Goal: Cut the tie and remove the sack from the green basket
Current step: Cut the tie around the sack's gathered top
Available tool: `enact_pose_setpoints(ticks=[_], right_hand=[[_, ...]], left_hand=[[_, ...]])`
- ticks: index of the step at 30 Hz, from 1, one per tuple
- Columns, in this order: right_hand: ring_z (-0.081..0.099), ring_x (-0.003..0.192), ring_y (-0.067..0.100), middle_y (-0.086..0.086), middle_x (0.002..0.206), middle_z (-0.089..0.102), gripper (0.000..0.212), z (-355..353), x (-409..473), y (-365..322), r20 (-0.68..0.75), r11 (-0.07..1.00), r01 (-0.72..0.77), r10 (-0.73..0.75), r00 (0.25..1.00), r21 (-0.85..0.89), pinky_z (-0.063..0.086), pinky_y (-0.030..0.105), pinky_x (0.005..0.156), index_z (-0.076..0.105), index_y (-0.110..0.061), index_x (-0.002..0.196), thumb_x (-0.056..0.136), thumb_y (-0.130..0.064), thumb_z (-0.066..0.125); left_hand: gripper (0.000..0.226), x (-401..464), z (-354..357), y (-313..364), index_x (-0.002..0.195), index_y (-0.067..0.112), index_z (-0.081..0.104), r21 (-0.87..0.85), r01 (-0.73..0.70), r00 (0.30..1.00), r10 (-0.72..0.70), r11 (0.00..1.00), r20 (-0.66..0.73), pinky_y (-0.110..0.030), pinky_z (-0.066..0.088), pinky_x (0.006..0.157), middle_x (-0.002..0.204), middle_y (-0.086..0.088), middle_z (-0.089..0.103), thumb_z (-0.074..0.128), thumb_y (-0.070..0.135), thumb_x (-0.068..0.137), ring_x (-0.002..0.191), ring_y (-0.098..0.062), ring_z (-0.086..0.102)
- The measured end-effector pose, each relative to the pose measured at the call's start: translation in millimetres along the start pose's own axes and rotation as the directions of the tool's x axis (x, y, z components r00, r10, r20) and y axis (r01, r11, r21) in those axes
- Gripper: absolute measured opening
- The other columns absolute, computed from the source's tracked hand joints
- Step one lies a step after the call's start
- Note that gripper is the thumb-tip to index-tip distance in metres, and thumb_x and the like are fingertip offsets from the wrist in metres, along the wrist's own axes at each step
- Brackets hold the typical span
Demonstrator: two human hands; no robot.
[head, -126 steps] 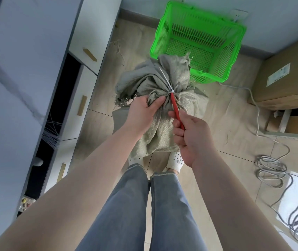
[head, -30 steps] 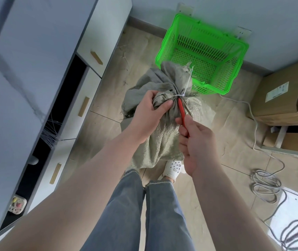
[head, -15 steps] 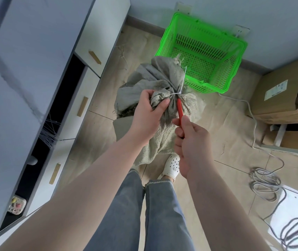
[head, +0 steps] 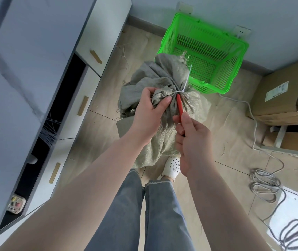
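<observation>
both hands (head: 147,113) unmoved on sack (head: 164,78)

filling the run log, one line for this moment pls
left hand: grips sack neck | right hand: red cutter at white tie | tie uncut

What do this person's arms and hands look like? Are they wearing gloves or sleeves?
No gloves and no sleeves in view: both forearms are bare down to the picture's lower edge. The left hand and right hand show no rings, watch or wristband on the sides that face the camera. Nails look short and unpainted. Lower down, the person wears blue jeans and a white perforated clog.
</observation>
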State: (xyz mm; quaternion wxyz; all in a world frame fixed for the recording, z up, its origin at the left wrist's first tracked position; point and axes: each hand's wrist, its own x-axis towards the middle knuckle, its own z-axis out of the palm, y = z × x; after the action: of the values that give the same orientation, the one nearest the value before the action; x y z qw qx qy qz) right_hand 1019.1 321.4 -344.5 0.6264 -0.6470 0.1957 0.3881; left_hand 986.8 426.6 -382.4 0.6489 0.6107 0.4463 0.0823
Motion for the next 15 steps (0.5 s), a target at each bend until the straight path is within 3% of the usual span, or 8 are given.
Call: enact_pose_setpoints(ticks=[4,9,15], right_hand=[[0.023,0.039,0.003,-0.007,0.053,0.038,0.029,-0.4,-4.3,3.0,0.040,0.999,-0.034,0.032,0.999,0.042,0.020,0.014,0.034,0.065,-0.009,0.081,0.101,-0.024,0.050],[0.023,0.039,0.003,-0.006,0.053,0.038,0.029,-1.1,-5.5,3.7,0.030,0.999,-0.030,0.029,0.999,0.044,0.020,0.014,0.034,0.065,-0.008,0.081,0.101,-0.024,0.050],[0.027,0.039,0.004,-0.009,0.049,0.040,0.031,-3.3,-0.6,-0.9,-0.005,0.994,0.027,-0.028,1.000,-0.105,0.023,0.016,0.038,0.066,-0.010,0.076,0.100,-0.024,0.052]], left_hand=[[0.020,0.5,-3.2,-0.2,0.100,0.027,0.052,-0.126,0.066,0.998,-0.068,0.990,-0.010,-0.053,0.052,0.091,0.099,-0.002,0.067,0.065,0.034,0.087,0.097,-0.027,0.067],[0.023,-0.2,-4.2,-3.7,0.097,0.028,0.052,-0.104,0.047,0.999,-0.045,0.993,0.026,-0.055,0.051,0.093,0.098,-0.002,0.067,0.065,0.038,0.082,0.098,-0.028,0.066],[0.014,-5.7,-4.1,-7.9,0.098,0.025,0.052,-0.173,0.042,0.999,-0.041,0.984,0.009,-0.054,0.052,0.092,0.092,-0.001,0.066,0.064,0.024,0.090,0.088,-0.020,0.065]])
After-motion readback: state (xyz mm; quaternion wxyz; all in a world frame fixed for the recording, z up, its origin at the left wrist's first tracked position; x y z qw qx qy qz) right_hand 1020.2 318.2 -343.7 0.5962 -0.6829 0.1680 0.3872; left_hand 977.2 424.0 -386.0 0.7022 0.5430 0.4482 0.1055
